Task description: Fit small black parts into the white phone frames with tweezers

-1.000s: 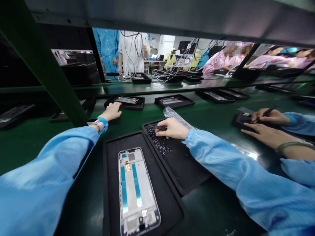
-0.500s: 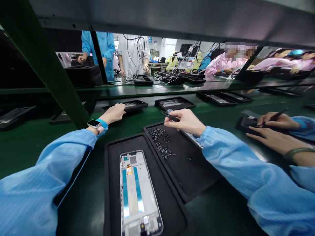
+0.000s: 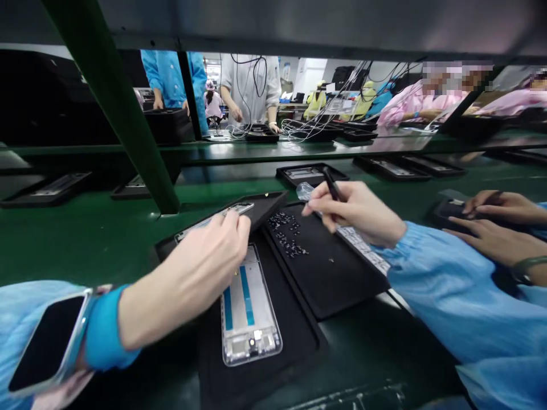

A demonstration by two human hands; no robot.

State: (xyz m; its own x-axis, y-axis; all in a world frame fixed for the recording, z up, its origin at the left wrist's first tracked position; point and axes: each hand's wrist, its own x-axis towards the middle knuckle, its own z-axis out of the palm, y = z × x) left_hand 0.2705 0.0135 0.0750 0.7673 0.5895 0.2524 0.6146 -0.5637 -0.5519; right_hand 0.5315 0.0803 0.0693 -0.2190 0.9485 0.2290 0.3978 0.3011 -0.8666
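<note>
The left hand grips a tilted tray at centre, above the far end of 1 phone frame lying lower centre. Right of centre, the right hand clasps 1 black tool near small parts.

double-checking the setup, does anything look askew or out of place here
One black tray, at the left hand, slants across the far end of the nearest tray, out of line with it. One tiny piece lies apart from the scattered black parts.

Foreground — three trays, two phone frames, one watch
</note>
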